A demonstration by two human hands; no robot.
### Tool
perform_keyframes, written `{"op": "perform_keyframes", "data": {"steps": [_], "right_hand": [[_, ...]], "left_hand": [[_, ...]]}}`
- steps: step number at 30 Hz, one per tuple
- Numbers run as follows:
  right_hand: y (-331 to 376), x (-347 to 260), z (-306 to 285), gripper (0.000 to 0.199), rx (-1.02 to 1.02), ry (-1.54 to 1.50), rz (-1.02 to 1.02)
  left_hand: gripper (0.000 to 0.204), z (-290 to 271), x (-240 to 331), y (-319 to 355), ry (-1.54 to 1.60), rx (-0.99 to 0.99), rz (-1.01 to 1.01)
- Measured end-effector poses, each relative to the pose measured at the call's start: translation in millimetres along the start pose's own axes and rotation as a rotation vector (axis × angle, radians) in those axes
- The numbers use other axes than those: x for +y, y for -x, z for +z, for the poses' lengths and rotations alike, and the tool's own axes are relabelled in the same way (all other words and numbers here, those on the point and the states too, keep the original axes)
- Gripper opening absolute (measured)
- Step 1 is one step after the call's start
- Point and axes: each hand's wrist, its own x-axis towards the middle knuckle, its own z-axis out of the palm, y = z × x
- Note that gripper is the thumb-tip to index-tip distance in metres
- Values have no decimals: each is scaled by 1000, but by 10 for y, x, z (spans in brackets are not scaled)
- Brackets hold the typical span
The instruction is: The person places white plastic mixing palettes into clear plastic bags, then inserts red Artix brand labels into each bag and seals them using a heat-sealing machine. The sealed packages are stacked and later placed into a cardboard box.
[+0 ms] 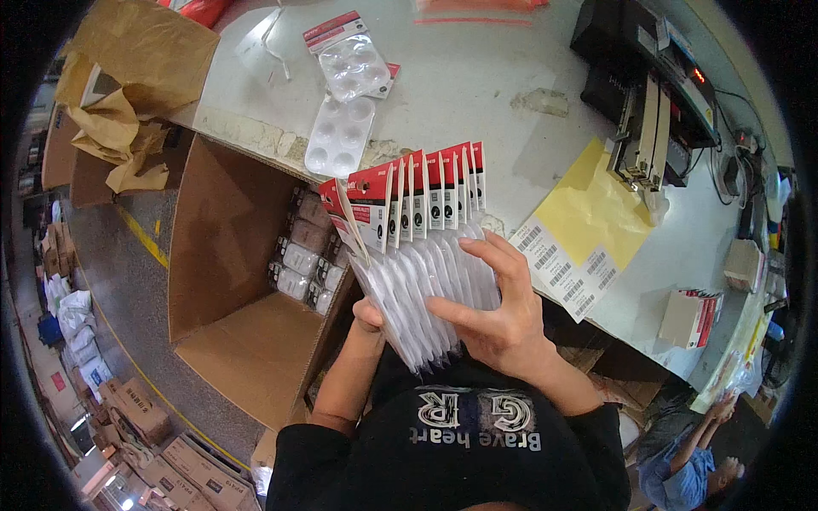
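Note:
A fanned row of clear packs of plastic paint palettes (430, 289) with red and white header cards is held upright in front of my chest. My left hand (368, 317) grips the row from its left end, with most of its fingers hidden behind the packs. On the other side, my right hand (507, 315) presses against the right end, its thumb and forefinger spread over the plastic edges. Beyond the row, a white palette with round wells (339, 136) lies at the table's edge. Partly over it rests another carded palette pack (351, 68).
An open cardboard box (230, 247) with wrapped packs inside stands at left. Barcode label sheets (562, 268) and yellow backing paper (588, 209) lie on the table (477, 94). A black machine (648, 77) stands at far right, near stacked cards (688, 319). Another person (682, 468) is at lower right.

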Motion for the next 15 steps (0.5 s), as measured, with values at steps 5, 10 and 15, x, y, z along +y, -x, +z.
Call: {"op": "perform_keyframes", "data": {"steps": [5, 10, 15], "right_hand": [[-13, -26, -16, 41, 6, -127, 83], [-41, -96, -24, 38, 27, -200, 222], [-24, -25, 113, 54, 52, -193, 108]], "left_hand": [[112, 8, -2, -19, -20, 17, -12], [119, -15, -18, -23, 11, 61, -68], [118, -46, -12, -77, 72, 32, -82]]}}
